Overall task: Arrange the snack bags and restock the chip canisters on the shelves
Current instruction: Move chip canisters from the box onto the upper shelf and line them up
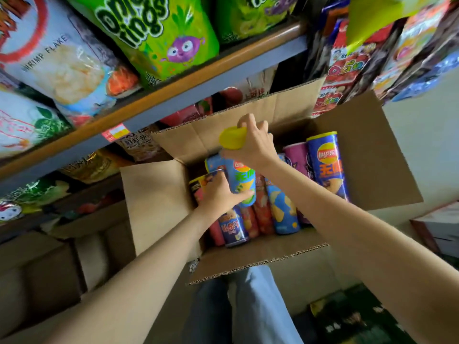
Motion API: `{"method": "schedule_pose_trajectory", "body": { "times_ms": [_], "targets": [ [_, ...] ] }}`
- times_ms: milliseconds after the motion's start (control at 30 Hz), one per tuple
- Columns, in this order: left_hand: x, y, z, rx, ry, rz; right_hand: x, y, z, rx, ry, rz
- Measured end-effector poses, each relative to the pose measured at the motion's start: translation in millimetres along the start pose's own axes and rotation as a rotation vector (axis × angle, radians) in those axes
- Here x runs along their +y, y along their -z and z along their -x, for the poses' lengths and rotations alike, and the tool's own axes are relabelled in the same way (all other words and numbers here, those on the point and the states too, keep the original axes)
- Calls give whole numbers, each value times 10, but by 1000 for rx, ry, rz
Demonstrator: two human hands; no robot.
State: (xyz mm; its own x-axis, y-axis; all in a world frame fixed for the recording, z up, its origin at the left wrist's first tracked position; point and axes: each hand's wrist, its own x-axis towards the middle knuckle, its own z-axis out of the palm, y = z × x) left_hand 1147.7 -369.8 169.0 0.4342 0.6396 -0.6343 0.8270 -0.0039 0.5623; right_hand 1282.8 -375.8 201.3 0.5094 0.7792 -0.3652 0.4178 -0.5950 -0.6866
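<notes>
An open cardboard box (154, 199) in front of me holds several chip canisters, most lying down. My right hand (255, 142) grips the yellow-lidded top of a light-blue canister (242, 180) that is tilted up out of the box. My left hand (218, 194) holds the lower end of the same canister, thumb across its front; its fingers are partly hidden beside a dark-lidded canister (198, 184). A dark-blue canister (325, 165) and a purple canister (296, 157) stand upright at the box's far right.
A shelf edge (173, 95) runs diagonally above the box, carrying a green onion-rings bag (159, 33) and a shrimp-flakes bag (57, 53). More snack bags (347, 63) hang at upper right. Lower shelves hold bags (89, 165). A white carton (437, 227) sits right.
</notes>
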Motion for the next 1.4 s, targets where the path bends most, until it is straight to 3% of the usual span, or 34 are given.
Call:
{"method": "schedule_pose_trajectory", "body": {
  "times_ms": [133, 300, 333, 400, 433, 500, 567, 700, 900, 1067, 1233, 1400],
  "targets": [
    [125, 133, -37, 64, -7, 36, 65, 178, -23, 6, -78, -182],
    [58, 283, -127, -80, 8, 111, 423, 379, -44, -273, -197, -770],
    [51, 313, -131, -73, 5, 143, 531, 408, -94, -236, -211, -680],
    [39, 403, -125, -75, 20, 198, 787, 373, -211, -164, -186, 0],
    [38, 452, -126, -94, 25, 226, 883, 304, -227, -194, -163, 349],
    [39, 544, -121, -135, 21, 245, 978, 85, -158, -266, -126, 689],
    [42, 602, -114, -155, 5, 252, 977, -156, -43, -223, -154, 698],
    [51, 684, -56, -187, -32, 290, 874, -431, 22, -115, -234, 450],
    [-38, 896, 125, -218, -114, 348, 580, -398, 126, -53, -204, 434],
    [-271, 1385, 531, -172, -210, 389, -96, -125, 476, -3, 44, 98],
    [-489, 2347, 1264, -158, -395, 404, -1586, 324, 970, 57, 211, -278],
    [-696, 3535, 2274, -52, -558, 430, -3182, 505, 1857, -113, 499, -680]
  ]
}}
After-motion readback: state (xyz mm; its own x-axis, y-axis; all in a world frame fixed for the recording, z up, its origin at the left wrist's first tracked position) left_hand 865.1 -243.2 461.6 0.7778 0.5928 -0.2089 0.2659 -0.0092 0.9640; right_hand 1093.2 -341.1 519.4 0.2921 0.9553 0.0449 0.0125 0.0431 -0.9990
